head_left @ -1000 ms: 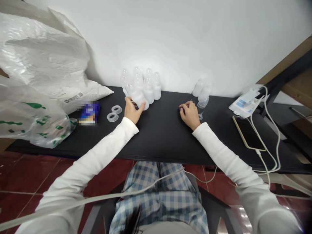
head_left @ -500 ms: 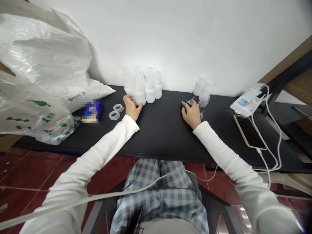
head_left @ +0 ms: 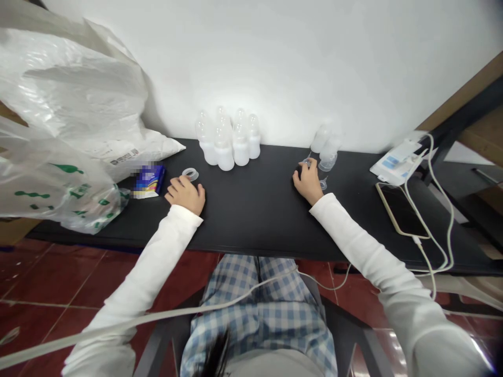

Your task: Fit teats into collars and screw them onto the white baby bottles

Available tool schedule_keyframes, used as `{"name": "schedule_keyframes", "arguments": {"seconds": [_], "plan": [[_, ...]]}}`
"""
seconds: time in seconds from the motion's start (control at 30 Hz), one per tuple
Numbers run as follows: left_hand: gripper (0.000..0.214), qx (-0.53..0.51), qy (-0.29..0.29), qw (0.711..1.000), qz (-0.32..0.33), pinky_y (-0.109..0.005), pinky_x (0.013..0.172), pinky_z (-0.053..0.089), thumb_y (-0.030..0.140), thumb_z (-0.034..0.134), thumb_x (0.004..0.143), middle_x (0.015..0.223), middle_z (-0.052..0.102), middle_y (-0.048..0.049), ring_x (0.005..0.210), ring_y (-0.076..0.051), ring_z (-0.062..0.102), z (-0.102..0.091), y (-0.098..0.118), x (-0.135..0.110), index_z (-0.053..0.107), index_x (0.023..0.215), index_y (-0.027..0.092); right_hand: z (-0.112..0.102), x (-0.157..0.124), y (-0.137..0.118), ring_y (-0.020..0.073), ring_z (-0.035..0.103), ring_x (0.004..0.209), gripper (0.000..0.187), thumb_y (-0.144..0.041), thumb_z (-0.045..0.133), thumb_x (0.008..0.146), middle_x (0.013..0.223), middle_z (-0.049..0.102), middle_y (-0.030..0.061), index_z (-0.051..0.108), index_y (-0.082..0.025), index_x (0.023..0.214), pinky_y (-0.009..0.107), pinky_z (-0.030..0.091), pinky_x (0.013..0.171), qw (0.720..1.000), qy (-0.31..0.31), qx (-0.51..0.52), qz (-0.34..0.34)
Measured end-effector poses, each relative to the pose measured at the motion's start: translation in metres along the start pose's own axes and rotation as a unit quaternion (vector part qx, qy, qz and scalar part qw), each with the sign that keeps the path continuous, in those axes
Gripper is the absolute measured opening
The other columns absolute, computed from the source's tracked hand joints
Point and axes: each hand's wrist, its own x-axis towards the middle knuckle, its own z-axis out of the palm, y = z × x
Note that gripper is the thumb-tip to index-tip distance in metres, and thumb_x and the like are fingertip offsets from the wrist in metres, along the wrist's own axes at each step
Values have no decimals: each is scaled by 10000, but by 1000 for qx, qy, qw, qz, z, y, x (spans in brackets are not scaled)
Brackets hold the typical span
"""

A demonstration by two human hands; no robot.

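Observation:
My left hand (head_left: 185, 195) lies over the near clear plastic ring, hiding it, with the fingers a little apart. Just beyond its fingertips is another bottle collar ring (head_left: 190, 174). On the right, my right hand (head_left: 308, 182) has its fingers curled around a clear bottle nipple (head_left: 307, 160), partly hidden by them. A second clear nipple (head_left: 323, 183) lies beside that hand. Two clear domed caps (head_left: 329, 154) stand behind it against the wall. Between my hands, several white baby bottles (head_left: 225, 156) with clear domed caps stand grouped by the wall.
White plastic bags (head_left: 78, 157) fill the left end of the black table (head_left: 251, 220), beside a small blue packet (head_left: 151, 179). At the right lie a phone (head_left: 403, 210) with a white cable (head_left: 444, 230) and a white-and-blue package (head_left: 396, 162). The wall (head_left: 298, 68) borders the back.
My left hand has left the front bottle and moved left and nearer me, over the near ring. My right hand has closed in on the nipple, shifting little.

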Motion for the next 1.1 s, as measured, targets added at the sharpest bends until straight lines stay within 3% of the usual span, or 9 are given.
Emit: {"name": "schedule_keyframes", "arguments": {"seconds": [0.07, 0.17, 0.27, 0.4, 0.47, 0.57, 0.7, 0.93, 1.1], "plan": [[344, -14, -33, 998, 51, -637, 932, 432, 286, 504, 853, 1194, 547, -283, 1132, -455, 543, 2, 7, -3, 526, 1135, 91, -2, 3, 1, 379, 538, 1222, 380, -208, 450, 899, 1366, 410, 291, 581, -22, 1204, 556, 449, 1056, 1000, 1, 3, 4], [229, -94, -79, 972, 198, -546, 951, 472, 236, 497, 863, 1092, 587, -203, 1053, -361, 588, 9, 30, -14, 544, 1061, 131, -4, 6, 2, 349, 562, 1157, 350, -181, 441, 885, 1320, 444, 258, 592, -59, 1176, 551, 464, 1038, 1000, 3, 9, -5], [230, -230, -143, 909, 316, -431, 980, 508, 256, 527, 898, 1101, 592, -126, 1048, -254, 612, 17, 61, -27, 530, 1113, 173, -6, 7, 2, 323, 558, 1123, 326, -151, 427, 884, 1257, 472, 226, 605, -87, 1150, 540, 462, 1042, 1000, 1, 11, -20], [276, -369, -222, 829, 358, -369, 977, 524, 316, 648, 869, 1132, 597, -95, 1059, -195, 635, 32, 115, -34, 561, 1097, 185, -11, 8, 0, 297, 551, 1093, 305, -103, 407, 880, 1175, 501, 205, 636, -93, 1081, 494, 481, 1019, 999, -5, 3, -39], [257, -452, -265, 793, 312, -347, 913, 548, 358, 683, 856, 1054, 638, -78, 983, -178, 662, 41, 143, -30, 590, 1020, 183, -15, 9, -1, 286, 558, 1065, 301, -86, 394, 879, 1135, 522, 195, 651, -101, 1034, 472, 498, 990, 999, -8, 0, -51], [282, -578, -313, 740, 144, -278, 758, 564, 439, 691, 859, 920, 685, -51, 837, -143, 685, 52, 175, -20, 605, 932, 181, -21, 10, -4, 267, 581, 996, 303, -96, 371, 905, 1079, 554, 173, 662, -124, 988, 443, 522, 935, 998, -6, 7, -65], [422, -651, -333, 681, -47, -213, 523, 488, 587, 587, 910, 815, 704, -49, 640, -125, 677, 53, 183, -7, 583, 901, 165, -28, 8, -12, 248, 609, 975, 285, -176, 366, 974, 1044, 588, 140, 647, -165, 1019, 419, 534, 913, 994, 20, 47, -94], [434, -665, -242, 696, -121, -220, 521, 409, 583, 489, 971, 892, 769, -96, 739, -142, 687, 46, 173, -8, 572, 892, 165, -33, -3, -34, 199, 620, 879, 252, -390, 442, 1015, 972, 613, 82, 589, -212, 1114, 390, 565, 807, 964, 132, 191, -133], [319, -672, -238, 681, -163, -212, 600, 495, 449, 527, 991, 867, 728, -51, 669, -89, 640, 53, 176, -9, 524, 835, 171, -43, -15, -50, 199, 609, 848, 213, -368, 495, 996, 930, 636, 81, 627, -220, 1074, 386, 557, 756, 949, 129, 229, -177]]}}
